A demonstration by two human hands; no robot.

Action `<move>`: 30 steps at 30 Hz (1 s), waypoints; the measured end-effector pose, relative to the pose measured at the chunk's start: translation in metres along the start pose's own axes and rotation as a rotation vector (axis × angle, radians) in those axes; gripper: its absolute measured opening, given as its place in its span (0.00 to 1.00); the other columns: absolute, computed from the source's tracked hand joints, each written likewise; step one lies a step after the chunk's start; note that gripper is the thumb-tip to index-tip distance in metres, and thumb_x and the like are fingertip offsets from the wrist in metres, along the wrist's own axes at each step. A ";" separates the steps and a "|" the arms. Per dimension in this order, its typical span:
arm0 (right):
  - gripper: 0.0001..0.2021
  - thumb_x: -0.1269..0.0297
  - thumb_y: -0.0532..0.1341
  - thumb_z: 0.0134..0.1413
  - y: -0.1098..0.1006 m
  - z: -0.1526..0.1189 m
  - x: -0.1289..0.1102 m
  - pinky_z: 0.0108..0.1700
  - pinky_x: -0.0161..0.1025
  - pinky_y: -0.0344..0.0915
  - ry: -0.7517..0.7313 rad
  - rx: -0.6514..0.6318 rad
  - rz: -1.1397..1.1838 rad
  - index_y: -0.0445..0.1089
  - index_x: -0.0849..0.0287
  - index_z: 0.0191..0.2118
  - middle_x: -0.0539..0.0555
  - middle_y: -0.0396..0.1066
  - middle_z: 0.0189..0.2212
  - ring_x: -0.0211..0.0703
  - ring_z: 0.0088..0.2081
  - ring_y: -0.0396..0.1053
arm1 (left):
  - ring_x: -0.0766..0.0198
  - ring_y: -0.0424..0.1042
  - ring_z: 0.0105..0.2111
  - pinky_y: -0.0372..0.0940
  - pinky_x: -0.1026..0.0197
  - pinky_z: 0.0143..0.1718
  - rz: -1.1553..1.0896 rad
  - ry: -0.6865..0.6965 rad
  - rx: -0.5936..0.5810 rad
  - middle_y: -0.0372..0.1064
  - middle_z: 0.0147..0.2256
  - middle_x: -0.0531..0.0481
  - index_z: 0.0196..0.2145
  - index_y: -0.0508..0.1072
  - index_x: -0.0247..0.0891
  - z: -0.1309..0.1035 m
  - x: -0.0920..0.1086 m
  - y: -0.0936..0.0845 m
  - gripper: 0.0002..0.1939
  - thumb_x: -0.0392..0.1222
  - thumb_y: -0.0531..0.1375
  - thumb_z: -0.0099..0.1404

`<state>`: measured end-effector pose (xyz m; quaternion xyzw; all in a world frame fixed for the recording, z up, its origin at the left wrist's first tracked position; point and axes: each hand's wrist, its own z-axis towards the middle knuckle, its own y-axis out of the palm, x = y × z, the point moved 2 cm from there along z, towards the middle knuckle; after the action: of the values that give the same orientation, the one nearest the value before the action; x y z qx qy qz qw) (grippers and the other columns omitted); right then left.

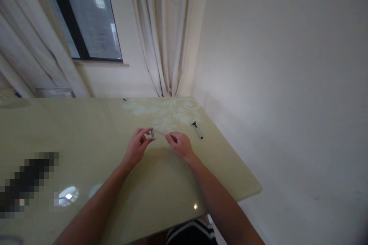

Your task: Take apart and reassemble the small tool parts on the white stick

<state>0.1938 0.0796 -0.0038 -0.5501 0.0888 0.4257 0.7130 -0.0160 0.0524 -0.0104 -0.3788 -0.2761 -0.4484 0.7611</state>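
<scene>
My left hand point(137, 146) pinches a small razor cartridge point(152, 133) upright between thumb and fingertips, above the glossy table. Closed around a thin pale stick point(160, 132), my right hand point(179, 144) is just to the right. The stick's far end reaches the top of the cartridge; whether they touch is too small to tell. A razor point(197, 130) with a grey and black handle lies on the table to the right of my right hand, its head toward the back.
The pale green table point(230, 176) has its right edge near a white wall point(281, 84). A small dark object point(124, 99) lies near the back edge. Curtains point(163, 30) and a window point(89, 15) stand behind. A blurred dark shape point(28, 183) is at the left.
</scene>
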 end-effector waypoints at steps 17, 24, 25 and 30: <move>0.23 0.49 0.55 0.70 -0.003 0.000 -0.002 0.31 0.36 0.47 -0.026 -0.030 -0.030 0.75 0.58 0.30 0.50 0.69 0.25 0.37 0.28 0.61 | 0.71 0.61 0.24 0.63 0.64 0.27 0.011 0.008 0.004 0.66 0.38 0.53 0.50 0.78 0.42 -0.001 -0.001 0.000 0.17 0.46 0.66 0.64; 0.22 0.49 0.56 0.69 -0.003 0.001 0.003 0.32 0.36 0.47 -0.045 -0.024 -0.017 0.75 0.58 0.29 0.50 0.68 0.25 0.37 0.28 0.61 | 0.71 0.61 0.23 0.62 0.63 0.27 0.000 -0.001 0.002 0.66 0.38 0.53 0.50 0.77 0.42 -0.001 0.001 0.000 0.17 0.47 0.65 0.64; 0.22 0.50 0.56 0.68 -0.002 0.000 0.002 0.31 0.36 0.47 -0.066 -0.049 -0.009 0.74 0.58 0.29 0.49 0.68 0.24 0.37 0.28 0.60 | 0.71 0.61 0.23 0.63 0.63 0.27 0.003 0.000 0.000 0.66 0.38 0.53 0.50 0.77 0.42 -0.001 0.001 0.000 0.17 0.47 0.65 0.64; 0.22 0.49 0.56 0.68 -0.003 0.001 0.002 0.31 0.36 0.47 0.013 -0.017 -0.033 0.76 0.58 0.29 0.50 0.69 0.24 0.37 0.28 0.60 | 0.70 0.61 0.24 0.62 0.64 0.27 0.000 -0.015 -0.012 0.66 0.38 0.52 0.50 0.77 0.41 -0.001 -0.001 0.000 0.18 0.47 0.66 0.63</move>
<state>0.1967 0.0812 -0.0021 -0.5604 0.0807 0.4111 0.7145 -0.0165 0.0522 -0.0119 -0.3866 -0.2793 -0.4472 0.7567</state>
